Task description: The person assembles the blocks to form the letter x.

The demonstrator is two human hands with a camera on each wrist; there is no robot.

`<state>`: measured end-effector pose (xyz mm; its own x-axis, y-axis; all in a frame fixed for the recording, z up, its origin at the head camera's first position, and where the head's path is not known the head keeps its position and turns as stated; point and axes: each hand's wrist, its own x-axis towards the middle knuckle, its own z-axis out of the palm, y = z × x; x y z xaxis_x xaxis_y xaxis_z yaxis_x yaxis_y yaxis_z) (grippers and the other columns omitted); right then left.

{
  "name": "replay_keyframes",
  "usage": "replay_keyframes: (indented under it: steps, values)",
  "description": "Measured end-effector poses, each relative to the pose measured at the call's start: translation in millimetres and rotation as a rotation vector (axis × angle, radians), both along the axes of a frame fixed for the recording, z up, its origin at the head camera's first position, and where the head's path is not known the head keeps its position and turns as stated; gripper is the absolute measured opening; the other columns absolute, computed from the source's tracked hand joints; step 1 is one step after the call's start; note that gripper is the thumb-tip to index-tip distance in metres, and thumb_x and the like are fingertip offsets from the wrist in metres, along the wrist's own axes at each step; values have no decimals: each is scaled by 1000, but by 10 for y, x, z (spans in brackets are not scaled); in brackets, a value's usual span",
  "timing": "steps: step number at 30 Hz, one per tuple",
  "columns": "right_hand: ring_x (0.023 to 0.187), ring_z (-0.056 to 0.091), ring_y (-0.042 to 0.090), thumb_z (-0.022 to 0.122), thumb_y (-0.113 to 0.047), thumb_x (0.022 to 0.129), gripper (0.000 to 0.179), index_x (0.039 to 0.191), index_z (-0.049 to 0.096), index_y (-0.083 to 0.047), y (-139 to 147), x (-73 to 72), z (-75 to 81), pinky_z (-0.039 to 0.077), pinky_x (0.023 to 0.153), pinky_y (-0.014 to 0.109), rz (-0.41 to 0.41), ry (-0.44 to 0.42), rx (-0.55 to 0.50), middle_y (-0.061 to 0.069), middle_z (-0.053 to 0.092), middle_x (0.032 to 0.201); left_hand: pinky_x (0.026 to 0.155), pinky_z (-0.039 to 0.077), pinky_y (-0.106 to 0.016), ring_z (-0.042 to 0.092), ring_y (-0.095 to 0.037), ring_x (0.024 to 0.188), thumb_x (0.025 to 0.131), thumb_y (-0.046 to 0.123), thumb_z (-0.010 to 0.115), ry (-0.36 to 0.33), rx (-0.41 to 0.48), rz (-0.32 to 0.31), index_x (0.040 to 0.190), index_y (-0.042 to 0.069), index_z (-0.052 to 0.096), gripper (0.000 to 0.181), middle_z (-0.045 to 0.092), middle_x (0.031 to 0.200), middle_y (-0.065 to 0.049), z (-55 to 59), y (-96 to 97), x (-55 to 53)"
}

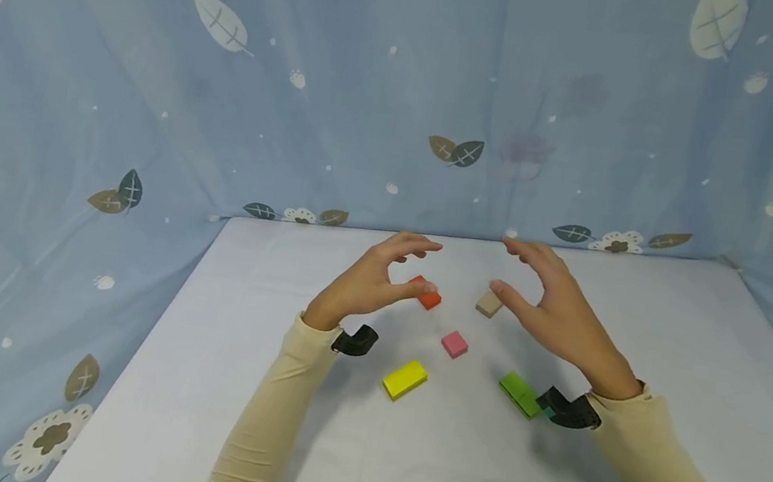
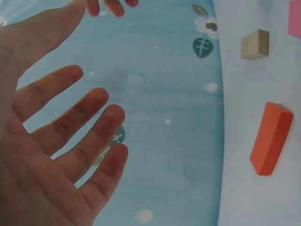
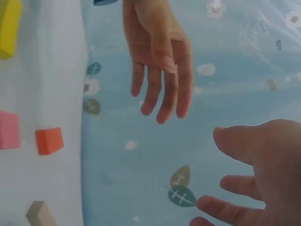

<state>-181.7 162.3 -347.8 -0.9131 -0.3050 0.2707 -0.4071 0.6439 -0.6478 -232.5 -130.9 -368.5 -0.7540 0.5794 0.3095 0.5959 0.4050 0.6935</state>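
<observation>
Both hands are raised over the white-covered table, palms facing each other and fingers spread, with nothing held. The left hand (image 1: 366, 282) is nearest a red-orange block (image 1: 429, 299), and its thumb overlaps that block in the head view. The right hand (image 1: 560, 315) has its thumb in front of a plain wooden block (image 1: 487, 305). A small pink block (image 1: 454, 344) lies between the hands, toward the wearer. Closer in are a yellow block (image 1: 405, 380) on the left and a green block (image 1: 518, 393) beside the right wrist strap, which partly covers it.
The white tabletop (image 1: 394, 478) stretches toward the wearer on all sides of the blocks. Behind its far edge and at the sides hangs a blue curtain (image 1: 348, 100) printed with leaves and flowers. Black straps circle both sleeved wrists.
</observation>
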Motion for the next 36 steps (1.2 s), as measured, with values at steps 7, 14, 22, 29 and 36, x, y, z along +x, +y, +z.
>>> replay_keyframes:
  steps: [7,14,22,29,36]
  values:
    - [125,56,35,68,-32,101,62,155,46,-12,112,93,-98,45,103,60,-1,13,9,14,57,140,109,46,-45,56,-19,125,91,23,81,-2,0,1,144,17,60,58,58,143,-1,-60,56,-42]
    - [113,59,27,68,-30,101,60,154,47,-10,239,158,-227,46,96,50,8,33,49,9,62,126,110,47,-44,56,-20,125,92,26,81,-25,-29,-25,144,16,60,57,57,145,-2,-127,146,-56]
    - [105,57,26,70,-31,100,59,150,51,-6,260,164,-363,49,88,48,6,1,102,8,65,115,117,44,-52,53,-26,136,91,29,81,-79,-64,-30,145,16,59,60,54,148,-3,-226,192,-51]
    - [92,56,19,72,-30,98,51,140,58,-5,251,158,-455,48,75,33,6,-51,161,5,65,103,117,43,-56,53,-31,136,93,29,80,-123,-105,-45,147,16,58,60,52,151,-6,-299,236,-65]
    - [84,54,16,73,-29,97,47,133,61,-1,255,158,-476,46,66,28,40,-148,193,4,63,97,116,44,-53,55,-36,134,94,30,79,-161,-159,-57,147,15,57,59,52,151,-7,-420,270,-109]
